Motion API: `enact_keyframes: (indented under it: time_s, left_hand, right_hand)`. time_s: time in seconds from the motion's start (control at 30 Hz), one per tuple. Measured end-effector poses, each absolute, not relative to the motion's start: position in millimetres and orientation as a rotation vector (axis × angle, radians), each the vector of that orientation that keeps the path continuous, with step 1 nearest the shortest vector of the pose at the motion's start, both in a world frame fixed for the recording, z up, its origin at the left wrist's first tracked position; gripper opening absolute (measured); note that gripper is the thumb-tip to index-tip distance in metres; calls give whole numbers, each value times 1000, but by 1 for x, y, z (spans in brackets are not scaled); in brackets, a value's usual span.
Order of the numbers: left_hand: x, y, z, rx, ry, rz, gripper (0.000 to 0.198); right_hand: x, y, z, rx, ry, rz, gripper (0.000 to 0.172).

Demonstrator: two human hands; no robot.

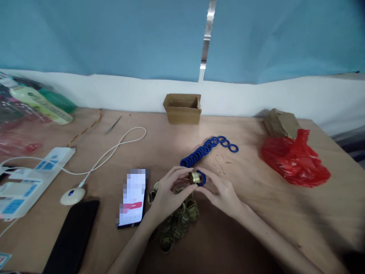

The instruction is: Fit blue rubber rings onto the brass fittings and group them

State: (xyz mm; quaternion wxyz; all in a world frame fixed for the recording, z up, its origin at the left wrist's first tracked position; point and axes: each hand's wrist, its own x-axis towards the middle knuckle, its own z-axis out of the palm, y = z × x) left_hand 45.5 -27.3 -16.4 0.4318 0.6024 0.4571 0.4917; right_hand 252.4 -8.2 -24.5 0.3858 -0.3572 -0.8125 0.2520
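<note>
My left hand point(168, 194) pinches a small brass fitting point(194, 177) just above the wooden table point(256, 213). My right hand point(222, 192) meets it from the right, its fingers closed on a blue rubber ring point(202, 178) that sits against the fitting's end. A row of several more blue rings point(205, 149) lies just beyond my hands. Under my left hand is a heap of several brass fittings point(178, 222). A few thin clear rings point(219, 164) lie near the blue row.
A lit phone point(132, 198) lies left of my hands, beside a dark phone point(72, 236) and a white puck on a cable point(72, 196). Power strips point(31, 179) sit far left. An open cardboard box point(182, 108) stands at the back; a red plastic bag point(295, 160) lies right.
</note>
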Motion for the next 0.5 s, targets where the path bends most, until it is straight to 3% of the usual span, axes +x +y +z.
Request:
enact_keyframes:
  time_s: [0.17,0.5]
  left_hand:
    - [56,-30,-16,1567,1094,1139,37]
    - [65,-42,-19,1789,1135,1011,42]
  right_hand:
    - [261,-17,-28,-929,-2073,668,48]
    - [272,-36,-41,-988,-2078,542,64]
